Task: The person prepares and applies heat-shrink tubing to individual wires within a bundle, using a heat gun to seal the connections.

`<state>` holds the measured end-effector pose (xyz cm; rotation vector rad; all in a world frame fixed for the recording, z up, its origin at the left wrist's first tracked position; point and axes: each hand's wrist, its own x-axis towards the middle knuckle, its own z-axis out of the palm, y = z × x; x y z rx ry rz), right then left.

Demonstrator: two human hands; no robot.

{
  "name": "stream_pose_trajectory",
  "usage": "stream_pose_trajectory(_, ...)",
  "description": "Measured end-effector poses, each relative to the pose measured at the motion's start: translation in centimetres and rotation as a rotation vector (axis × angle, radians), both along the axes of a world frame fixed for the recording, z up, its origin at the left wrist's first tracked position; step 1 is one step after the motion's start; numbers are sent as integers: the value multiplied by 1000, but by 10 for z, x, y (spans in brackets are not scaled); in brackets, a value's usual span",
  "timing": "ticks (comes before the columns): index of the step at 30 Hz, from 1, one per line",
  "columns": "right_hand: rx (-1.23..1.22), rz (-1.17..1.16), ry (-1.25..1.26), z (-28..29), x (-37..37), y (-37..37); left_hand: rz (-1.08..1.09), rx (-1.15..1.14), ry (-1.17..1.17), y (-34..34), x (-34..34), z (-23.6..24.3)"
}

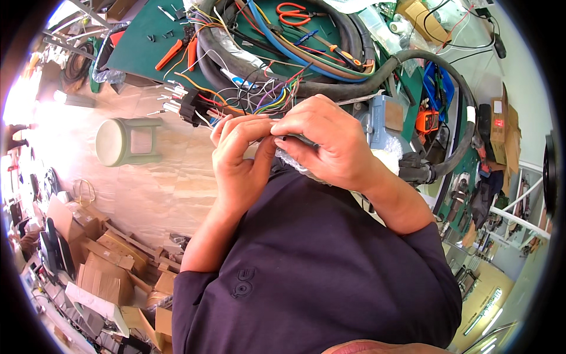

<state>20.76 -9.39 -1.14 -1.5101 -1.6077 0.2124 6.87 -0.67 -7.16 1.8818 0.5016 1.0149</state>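
Observation:
My left hand (242,147) and my right hand (327,144) meet above my lap, fingertips pinched together on a small piece that I cannot make out, partly hidden by the fingers. Just left of them, a black connector (190,106) with several white pins sticking out holds a bundle of coloured wires (271,100) that runs behind my fingers. Clear bubble wrap (289,160) shows beneath my right hand. A thick black cable (318,87) loops behind both hands.
The green mat (141,41) carries orange-handled cutters (170,56), orange scissors (292,13) and coiled cables. A grey-blue device (380,118) sits right of my hands. A stool (118,141) stands on the floor at left, with cardboard boxes (106,274) at lower left.

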Motion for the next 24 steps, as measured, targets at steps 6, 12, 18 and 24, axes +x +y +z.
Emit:
stream_pose_trajectory(6, 23, -7, -55, -3, -3, 0, 4, -11, -16, 0, -1, -3)
stream_pose_trajectory(12, 17, -15, -110, -4, -5, -1, 11, -3, -5, 0, -4, -5)
stream_pose_trajectory(18, 27, 1, -165, -4, -2, -1, 18, 54, 21, 1, -5, -5)
stream_pose_trajectory(24, 32, -34, -113, -2, -4, -8, -22, 64, 49, 2, -5, -2)
